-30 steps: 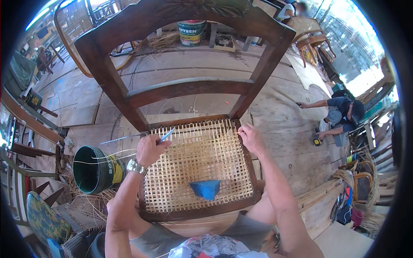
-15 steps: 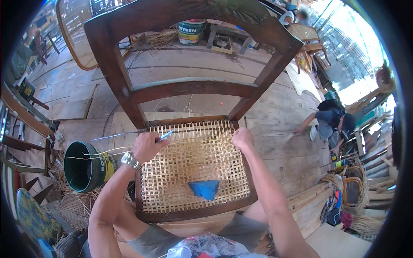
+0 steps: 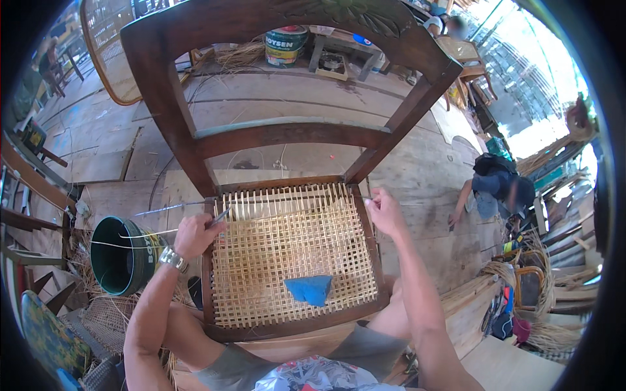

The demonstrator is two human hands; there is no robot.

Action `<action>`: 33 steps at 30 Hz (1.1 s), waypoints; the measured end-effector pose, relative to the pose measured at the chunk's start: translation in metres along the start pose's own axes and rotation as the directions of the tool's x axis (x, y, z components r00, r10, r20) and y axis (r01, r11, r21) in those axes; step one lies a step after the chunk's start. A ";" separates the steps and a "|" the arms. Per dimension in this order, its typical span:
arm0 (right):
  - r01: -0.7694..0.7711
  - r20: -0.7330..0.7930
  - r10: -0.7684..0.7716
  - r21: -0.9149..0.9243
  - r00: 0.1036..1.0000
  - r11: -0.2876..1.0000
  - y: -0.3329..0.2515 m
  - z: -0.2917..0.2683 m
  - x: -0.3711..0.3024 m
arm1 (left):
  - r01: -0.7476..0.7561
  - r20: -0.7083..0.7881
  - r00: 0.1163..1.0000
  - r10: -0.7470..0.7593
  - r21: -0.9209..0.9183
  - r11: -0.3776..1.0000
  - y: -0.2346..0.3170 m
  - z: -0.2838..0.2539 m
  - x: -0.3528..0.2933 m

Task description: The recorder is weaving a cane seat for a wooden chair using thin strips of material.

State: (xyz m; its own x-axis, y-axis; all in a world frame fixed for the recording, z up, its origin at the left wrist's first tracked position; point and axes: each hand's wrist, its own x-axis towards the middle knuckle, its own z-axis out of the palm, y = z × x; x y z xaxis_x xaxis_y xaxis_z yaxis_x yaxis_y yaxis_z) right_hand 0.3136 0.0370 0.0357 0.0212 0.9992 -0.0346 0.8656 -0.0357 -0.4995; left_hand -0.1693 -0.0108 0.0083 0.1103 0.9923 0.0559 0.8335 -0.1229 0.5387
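A dark wooden chair stands in front of me, its seat woven in an open grid of pale cane. My left hand is closed on a slim grey-blue pointed tool over the seat's left rail. Long pale cane strands trail leftward from beside that hand. Just beyond the right rail, near the back corner, my right hand is pinched closed; what its fingertips hold is too thin to name. A blue wedge-shaped block rests on the near part of the weave.
A dark green bucket stands left of the chair, tipped toward me in view. Another bucket stands beyond the chair back. To the right a person crouches, one hand at the floor. Loose cane bundles lie at the right.
My left hand has moved left and slightly nearer, off the weave toward the rail, with the tool. My right hand has shifted right, away from the seat frame.
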 end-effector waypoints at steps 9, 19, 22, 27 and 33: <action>0.221 0.159 -0.227 0.056 0.961 0.974 -0.014 0.019 -0.007 | 0.122 0.056 0.992 -0.113 -0.206 0.971 -0.005 -0.006 0.025; 0.252 0.268 -0.244 0.006 0.932 0.968 -0.018 0.015 0.002 | 0.232 0.151 0.973 -0.177 -0.619 0.750 -0.024 0.011 0.019; 0.253 0.294 -0.242 0.003 0.924 0.968 -0.031 0.012 -0.003 | 0.252 0.169 0.968 -0.187 -0.659 0.708 -0.021 0.010 0.018; 0.405 0.172 -0.399 -0.001 0.900 0.914 -0.042 0.020 -0.001 | 0.242 0.149 0.970 -0.190 -0.618 0.748 -0.025 0.011 0.019; 0.485 0.088 -0.490 0.070 0.867 0.872 -0.044 0.039 -0.003 | 0.247 0.144 0.969 -0.201 -0.604 0.758 -0.022 0.011 0.018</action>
State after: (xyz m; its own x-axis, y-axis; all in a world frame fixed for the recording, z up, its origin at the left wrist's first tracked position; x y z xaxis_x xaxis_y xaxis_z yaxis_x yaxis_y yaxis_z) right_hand 0.2561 0.0344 0.0235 -0.4498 0.8823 0.1385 0.7294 0.4524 -0.5131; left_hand -0.1795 0.0100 -0.0116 0.0171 0.9844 -0.1752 0.3321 0.1597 0.9296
